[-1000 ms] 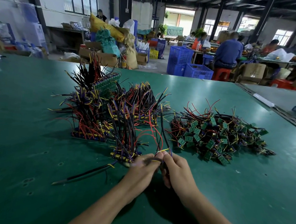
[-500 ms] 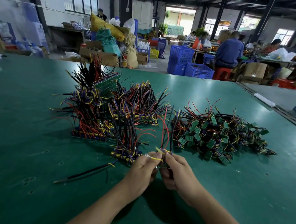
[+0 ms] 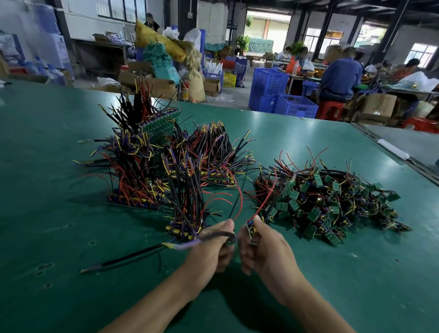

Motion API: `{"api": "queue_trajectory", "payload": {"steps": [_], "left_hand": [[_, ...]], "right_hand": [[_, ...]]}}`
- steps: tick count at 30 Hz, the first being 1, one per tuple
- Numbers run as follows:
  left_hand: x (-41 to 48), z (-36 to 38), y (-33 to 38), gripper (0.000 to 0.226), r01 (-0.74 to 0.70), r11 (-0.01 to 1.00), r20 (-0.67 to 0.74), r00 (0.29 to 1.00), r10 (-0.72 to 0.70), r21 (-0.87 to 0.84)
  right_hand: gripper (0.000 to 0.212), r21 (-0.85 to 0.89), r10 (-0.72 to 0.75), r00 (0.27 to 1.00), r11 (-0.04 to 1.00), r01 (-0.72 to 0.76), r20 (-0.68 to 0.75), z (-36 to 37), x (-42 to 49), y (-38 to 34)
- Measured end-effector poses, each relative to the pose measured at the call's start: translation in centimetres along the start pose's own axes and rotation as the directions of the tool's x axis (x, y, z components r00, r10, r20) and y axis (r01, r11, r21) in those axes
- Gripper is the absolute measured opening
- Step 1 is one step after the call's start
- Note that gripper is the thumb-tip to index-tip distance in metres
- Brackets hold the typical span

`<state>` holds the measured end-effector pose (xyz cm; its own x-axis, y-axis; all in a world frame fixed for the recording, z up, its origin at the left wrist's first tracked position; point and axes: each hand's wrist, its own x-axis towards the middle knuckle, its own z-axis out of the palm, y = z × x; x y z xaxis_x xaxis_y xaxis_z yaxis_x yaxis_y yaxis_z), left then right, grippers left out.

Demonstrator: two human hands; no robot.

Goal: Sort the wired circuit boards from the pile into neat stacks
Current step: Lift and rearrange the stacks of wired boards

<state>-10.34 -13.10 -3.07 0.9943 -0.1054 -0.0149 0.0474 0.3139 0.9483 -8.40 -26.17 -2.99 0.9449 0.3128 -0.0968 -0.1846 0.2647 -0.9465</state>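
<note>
Left hand [image 3: 211, 251]: pinching a black wire [image 3: 216, 234], fingers curled
Right hand [image 3: 263, 250]: gripping a small wired board [image 3: 251, 229], near centre
Pile [image 3: 327, 202]: right, just beyond that hand
Stacks [image 3: 160, 172]: far left, wires upright

Your left hand [image 3: 211, 249] pinches blurred dark wires [image 3: 216, 235]; your right hand [image 3: 265, 250] grips a small green wired circuit board [image 3: 251, 229]. On the green table [image 3: 40, 219], upright wired stacks [image 3: 147, 177] stand leftward and a loose tangled pile of boards [image 3: 327, 200] lies toward the right edge.

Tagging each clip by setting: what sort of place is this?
Most likely an electronics assembly workshop: a pile of wired circuit boards on a green worktable, blue crates and cardboard boxes behind, and a seated worker.
</note>
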Motion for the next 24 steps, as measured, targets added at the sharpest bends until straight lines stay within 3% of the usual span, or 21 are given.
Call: {"api": "queue_trajectory", "payload": {"steps": [5,9,14,18,24], "left_hand": [[1.1,-0.8,-1.0,0.036,0.050,0.997,-0.064,0.996,-0.055,-0.065],[1.2,-0.8,-1.3,0.040,0.035,0.999,-0.123,0.992,-0.032,0.019],[1.2,-0.4,-1.3,0.030,0.043,0.998,-0.205,0.978,-0.033,0.044],[0.6,0.0,-1.1,0.043,-0.069,0.990,-0.171,0.981,0.090,0.123],[0.8,-0.1,-2.0,0.040,-0.140,0.945,-0.223,0.952,0.210,0.294]], "right_hand": [[0.030,-0.060,-0.036,0.990,0.998,0.028,-0.137,-0.7,0.4,-0.1],[0.014,-0.101,-0.021,0.994,0.995,0.010,-0.103,-0.6,0.3,-0.2],[0.015,-0.080,0.005,0.993,0.997,-0.015,-0.115,-0.1,0.4,0.2],[0.020,0.029,0.010,0.990,1.000,-0.006,-0.139,0.2,0.5,0.5],[0.022,0.164,0.008,0.996,0.986,0.006,-0.087,0.8,0.6,1.0]]}}
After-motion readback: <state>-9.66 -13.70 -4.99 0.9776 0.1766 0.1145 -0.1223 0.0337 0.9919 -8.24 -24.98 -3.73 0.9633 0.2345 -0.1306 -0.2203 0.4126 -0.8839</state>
